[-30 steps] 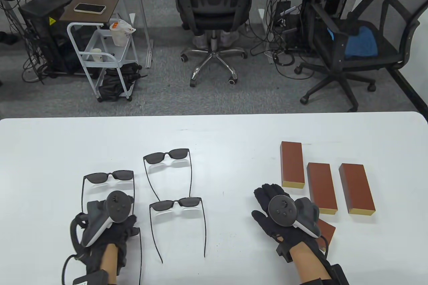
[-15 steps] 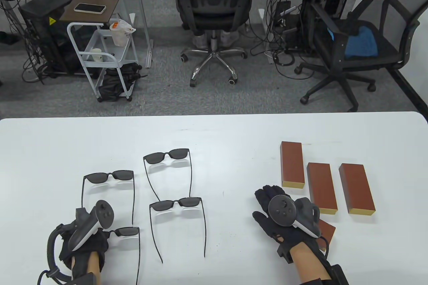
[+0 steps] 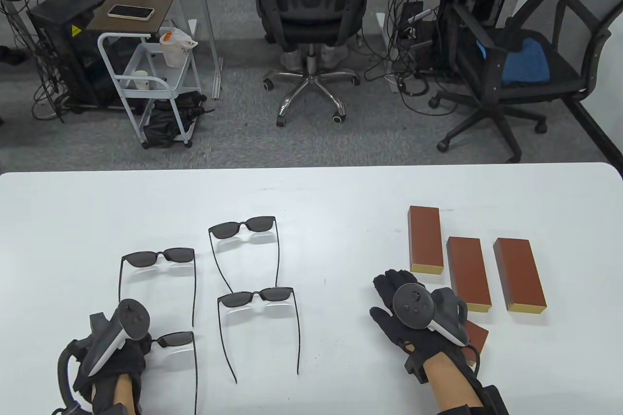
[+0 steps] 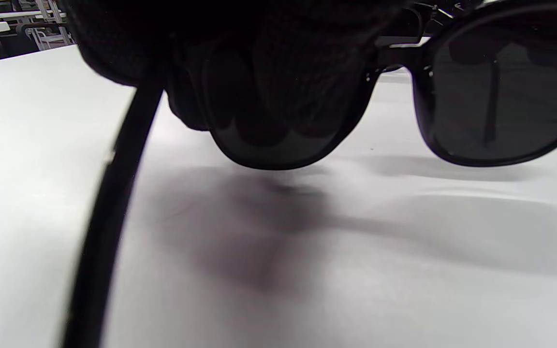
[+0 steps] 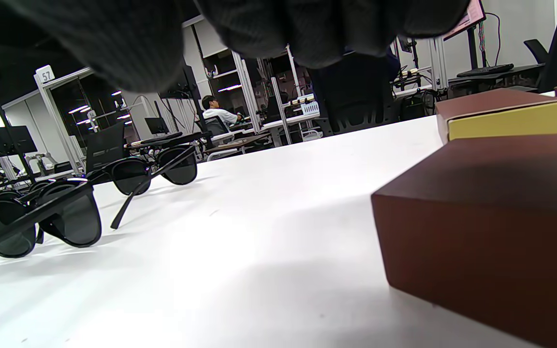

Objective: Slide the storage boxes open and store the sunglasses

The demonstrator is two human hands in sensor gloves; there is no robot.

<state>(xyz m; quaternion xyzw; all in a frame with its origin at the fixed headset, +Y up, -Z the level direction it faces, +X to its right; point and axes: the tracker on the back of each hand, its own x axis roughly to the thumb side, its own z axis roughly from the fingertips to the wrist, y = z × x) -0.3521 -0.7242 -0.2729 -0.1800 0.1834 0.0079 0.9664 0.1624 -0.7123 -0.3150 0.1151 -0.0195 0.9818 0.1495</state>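
left hand, black-gloved with a grey tracker on its back, low at the near left of the white counter, fingers wrapped over one lens of the nearest pair of black-framed dark-lensed sunglasses; in the left wrist view, gripped lens lifted clear of the counter with a shadow beneath, other lens free to the side, one temple arm slanting down across the picture. temple arms open, trailing toward the near edge in the table view.

three more black sunglasses, all unfolded and resting on the counter: one pair just beyond the held pair, one pair to the held pair's right, one pair farther back and right.

right hand, gloved the same, lying palm down well to the right of the held pair, fingers spread, grasping nothing; resting just beside a short reddish-brown cardboard storage box, partly hidden under the wrist. whether touching it, cannot tell.

three long reddish-brown slide boxes with yellow ends beyond that hand, all closed: leftmost box, middle box, rightmost box, side by side, near one another.
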